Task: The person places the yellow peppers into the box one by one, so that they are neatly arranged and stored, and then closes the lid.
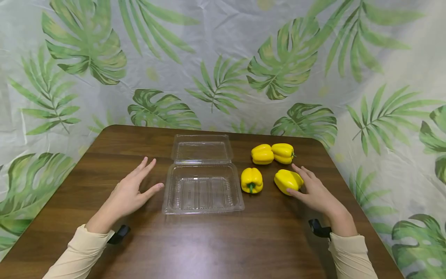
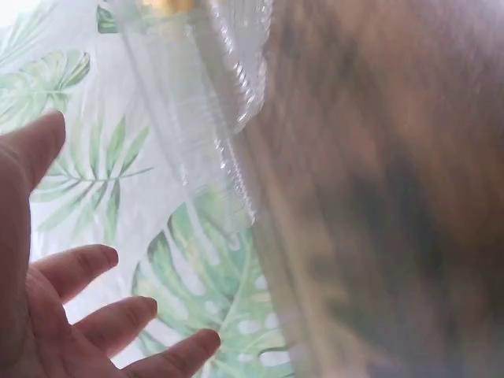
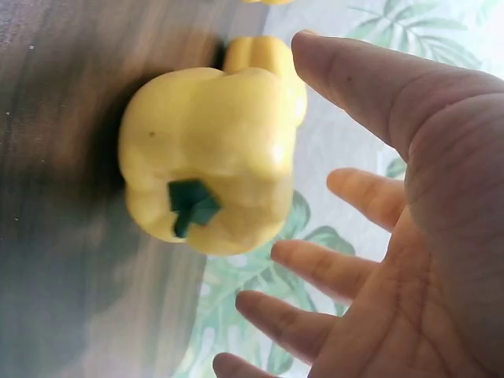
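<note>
A clear plastic clamshell container (image 1: 203, 211) lies on the table with its lid (image 1: 202, 159) folded back. My left hand (image 1: 127, 195) is left of it, fingers spread, thumb toward the container's side and nothing held. To the right of the container are several yellow bell peppers. One pepper (image 1: 251, 178) stands beside the rim, its green stem facing me. Two more, a left one (image 1: 262, 155) and a right one (image 1: 282, 153), sit together farther back. My right hand (image 1: 318, 195) has its fingers spread around the nearest right pepper (image 1: 286, 180), thumb and fingertips close to its surface.
The brown wooden table (image 1: 195, 252) ends at a back edge near a leaf-print cloth (image 1: 223, 46), which hangs behind and along the sides. Dark wrist cameras, left (image 1: 119, 234) and right (image 1: 319, 228), sit below the hands.
</note>
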{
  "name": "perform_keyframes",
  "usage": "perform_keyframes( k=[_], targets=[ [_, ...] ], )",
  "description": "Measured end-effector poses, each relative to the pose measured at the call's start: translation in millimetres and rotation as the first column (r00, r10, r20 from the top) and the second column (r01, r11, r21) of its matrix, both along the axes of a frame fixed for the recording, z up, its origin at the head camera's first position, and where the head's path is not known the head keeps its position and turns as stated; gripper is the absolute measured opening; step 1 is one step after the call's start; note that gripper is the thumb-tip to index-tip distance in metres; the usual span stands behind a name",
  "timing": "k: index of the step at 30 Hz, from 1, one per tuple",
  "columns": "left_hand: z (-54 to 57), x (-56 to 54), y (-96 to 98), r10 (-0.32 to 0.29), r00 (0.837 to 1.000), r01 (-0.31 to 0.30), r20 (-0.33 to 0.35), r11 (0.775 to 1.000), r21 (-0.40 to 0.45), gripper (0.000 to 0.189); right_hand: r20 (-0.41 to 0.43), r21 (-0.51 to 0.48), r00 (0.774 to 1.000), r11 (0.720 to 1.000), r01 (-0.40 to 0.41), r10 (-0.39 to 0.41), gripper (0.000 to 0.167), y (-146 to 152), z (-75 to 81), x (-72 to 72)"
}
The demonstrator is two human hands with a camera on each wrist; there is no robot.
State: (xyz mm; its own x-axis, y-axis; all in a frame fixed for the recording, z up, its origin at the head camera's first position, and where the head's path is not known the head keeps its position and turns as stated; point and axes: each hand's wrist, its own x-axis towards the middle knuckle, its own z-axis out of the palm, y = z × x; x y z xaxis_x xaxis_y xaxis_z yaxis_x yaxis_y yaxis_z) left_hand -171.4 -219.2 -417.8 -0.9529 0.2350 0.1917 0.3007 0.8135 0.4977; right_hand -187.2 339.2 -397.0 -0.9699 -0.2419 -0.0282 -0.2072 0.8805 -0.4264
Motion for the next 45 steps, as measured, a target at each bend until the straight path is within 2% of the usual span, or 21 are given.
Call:
perform_keyframes(
  k=[6,17,27,36,45],
  targets=[
    [-16.7,-1.5,0.8,-0.071,0.997,0.071,-0.006,0.993,0.093,0.085,-0.019,-0.022,1.0,1.0,-0.016,0.016,0.087,-2,-4.9,-1.2],
    [-38.0,-1.3,-5.6,-0.19,0.982,0.186,0.012,0.971,0.153,0.098,-0.016,-0.033,1.0,0.999,-0.022,0.022,0.082,-9,-9.6,-3.1],
    [-42.0,-6.6,-4.2,-0.27,0.963,0.26,0.027,0.947,0.188,0.104,-0.026,-0.031,1.0,1.0,-0.001,0.0,0.079,-6,-13.6,0.2],
    [-43.2,-6.4,-5.4,-0.286,0.958,0.273,0.032,0.939,0.207,0.107,-0.013,-0.048,0.999,0.998,0.04,-0.04,0.079,1,-17.6,4.4],
    [-49.6,-9.7,-6.7,-0.324,0.946,0.306,0.031,0.917,0.255,0.106,-0.004,-0.08,0.998,0.995,0.059,-0.06,0.078,6,-18.1,6.9]
  ],
)
